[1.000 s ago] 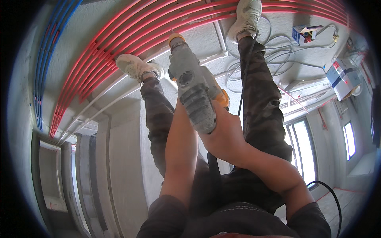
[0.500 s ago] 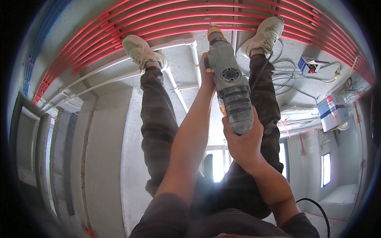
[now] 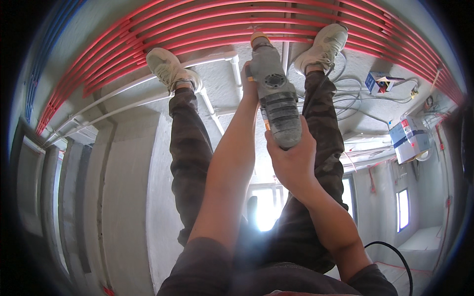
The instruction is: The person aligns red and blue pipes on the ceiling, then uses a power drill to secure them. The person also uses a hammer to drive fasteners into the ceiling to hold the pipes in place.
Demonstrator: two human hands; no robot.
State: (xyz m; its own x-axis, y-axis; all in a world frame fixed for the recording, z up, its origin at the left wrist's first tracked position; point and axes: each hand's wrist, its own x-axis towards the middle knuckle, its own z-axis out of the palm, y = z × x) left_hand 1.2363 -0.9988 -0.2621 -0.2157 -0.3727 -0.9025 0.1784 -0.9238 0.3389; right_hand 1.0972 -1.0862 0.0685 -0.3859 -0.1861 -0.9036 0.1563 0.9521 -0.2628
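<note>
A grey, dust-covered rotary hammer drill (image 3: 279, 98) points away from me, its orange-ringed chuck (image 3: 258, 38) at the edge of the red pipes (image 3: 222, 24). The bit's tip is hard to make out among the pipes. My right hand (image 3: 292, 157) is wrapped round the rear handle, under the rounded end of the body. On the left of the drill's front part, my left hand (image 3: 250, 81) grips what looks like the side handle; its fingers are mostly hidden by the body.
Both my shoes (image 3: 323, 45) stand by the red pipes. White pipes (image 3: 210, 106) run over the floor at left. Grey cable (image 3: 353, 96) lies in loops at right, near a small open box (image 3: 379, 81) and a larger white-and-blue box (image 3: 410, 140). Blue pipes (image 3: 44, 54) run at far left.
The drill and both hands have shifted slightly left and up in the picture, and the whole scene has drifted a little left. Both hands keep their hold.
</note>
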